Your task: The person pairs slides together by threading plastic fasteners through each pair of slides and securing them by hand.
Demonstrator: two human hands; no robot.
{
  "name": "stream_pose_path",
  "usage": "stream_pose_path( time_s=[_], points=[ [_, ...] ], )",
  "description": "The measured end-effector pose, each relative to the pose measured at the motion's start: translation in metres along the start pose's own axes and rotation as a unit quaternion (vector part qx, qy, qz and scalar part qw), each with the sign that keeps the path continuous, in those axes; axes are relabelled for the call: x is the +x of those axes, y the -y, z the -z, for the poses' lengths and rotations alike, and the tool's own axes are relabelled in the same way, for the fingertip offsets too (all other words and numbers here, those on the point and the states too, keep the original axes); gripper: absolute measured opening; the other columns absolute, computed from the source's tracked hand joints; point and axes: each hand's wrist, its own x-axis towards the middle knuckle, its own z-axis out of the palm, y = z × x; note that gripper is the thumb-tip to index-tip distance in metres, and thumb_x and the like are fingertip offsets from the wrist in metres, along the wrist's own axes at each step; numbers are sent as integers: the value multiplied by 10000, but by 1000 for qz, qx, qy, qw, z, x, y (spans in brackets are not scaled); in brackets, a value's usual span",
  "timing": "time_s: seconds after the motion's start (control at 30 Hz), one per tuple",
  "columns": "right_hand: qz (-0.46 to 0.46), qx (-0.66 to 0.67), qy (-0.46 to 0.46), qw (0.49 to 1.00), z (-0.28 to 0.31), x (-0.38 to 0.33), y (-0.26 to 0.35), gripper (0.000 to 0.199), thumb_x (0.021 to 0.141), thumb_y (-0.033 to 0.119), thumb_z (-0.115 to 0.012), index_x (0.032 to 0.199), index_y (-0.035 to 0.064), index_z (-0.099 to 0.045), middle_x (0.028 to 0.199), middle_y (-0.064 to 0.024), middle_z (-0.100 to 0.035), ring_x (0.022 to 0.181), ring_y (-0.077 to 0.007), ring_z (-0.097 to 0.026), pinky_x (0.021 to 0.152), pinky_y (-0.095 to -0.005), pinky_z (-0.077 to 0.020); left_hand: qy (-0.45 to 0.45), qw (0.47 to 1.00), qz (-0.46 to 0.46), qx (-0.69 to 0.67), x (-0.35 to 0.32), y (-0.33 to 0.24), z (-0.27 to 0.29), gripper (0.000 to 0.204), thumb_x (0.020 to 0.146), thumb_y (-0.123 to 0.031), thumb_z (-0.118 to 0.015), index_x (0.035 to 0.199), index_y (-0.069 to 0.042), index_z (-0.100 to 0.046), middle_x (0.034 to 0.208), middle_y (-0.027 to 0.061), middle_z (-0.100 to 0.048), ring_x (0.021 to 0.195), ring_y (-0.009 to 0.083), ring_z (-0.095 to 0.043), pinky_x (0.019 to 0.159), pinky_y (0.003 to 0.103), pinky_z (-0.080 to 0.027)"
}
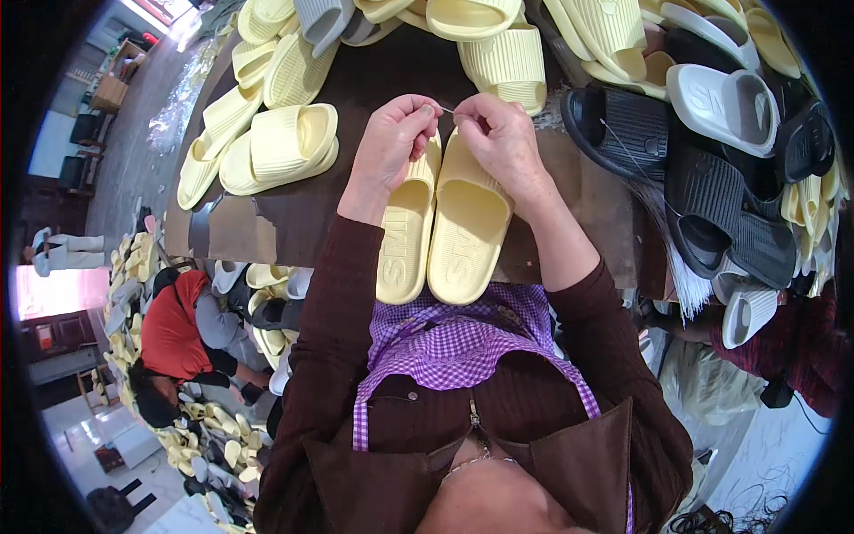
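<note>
Starting at the left, we see a person in a red vest bent over more footwear, well beyond the left forearm. Nearer, to the left of the hands, pale yellow ribbed slide sandals lie in overlapping pairs on the dark brown counter, nested, we judge, to save room and keep mates together. Next comes the left hand, its thumb and fingertips pinched on one end of a thin pale strand. Just below and between the hands sits a pair of smooth-footbed pale yellow slides with embossed heels, side by side, heels toward the body; we take it that this leaves the strap ends within easy reach. The right hand pinches the strand's other side, close to the left fingertips, probably because so fine a piece needs a precise grip; we cannot tell whether it passes through the slides, since the hands cover that part. To the right of the right hand, black ribbed slides lie apart from the yellow ones, with a fanned bundle of fine white strands draped beside them, perhaps for easy picking, and a glossy white slide farther right.
</note>
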Motion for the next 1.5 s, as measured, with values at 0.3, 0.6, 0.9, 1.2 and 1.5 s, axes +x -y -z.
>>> stream_pose_path(
  time_s=[0.3,0.6,0.9,1.2,1.5],
  points=[
    [28,-13,-9,999,-3,-5,3,87,783,93,-604,841,54,-656,748,-100,-649,711,-266,-598,728,-349,-477,9,1000,17,14,-6,-1,0,87,896,-90,-558,904,-31,-621,683,-27,-544,543,21,-430,483,154,-335],
    [41,-25,-10,999,0,-5,2,88,787,91,-609,855,60,-656,768,-101,-653,709,-265,-592,722,-343,-475,18,999,13,30,-2,3,-6,95,877,-97,-580,859,-32,-648,685,-33,-568,525,7,-424,478,145,-324],
    [31,-17,-68,997,24,8,12,232,817,58,-615,1045,14,-625,975,-154,-645,903,-274,-621,824,-323,-472,-127,976,-122,125,-27,-25,1,203,865,-72,-571,1059,-22,-604,835,-10,-587,676,59,-541,585,199,-443],
    [-82,136,181,970,98,-109,43,170,776,-39,-493,932,-41,-563,837,-134,-604,757,-215,-585,700,-308,-472,-238,846,-168,448,-182,0,61,162,837,-129,-614,945,-13,-580,849,111,-595,709,153,-571,618,298,-456],
    [-267,246,299,883,92,-153,70,261,860,-12,-485,1100,-39,-584,963,-95,-625,923,-175,-565,849,-280,-430,-202,949,142,198,-221,27,27,253,881,-243,-588,963,-5,-571,718,1,-581,596,89,-540,518,222,-421]
  ],
)
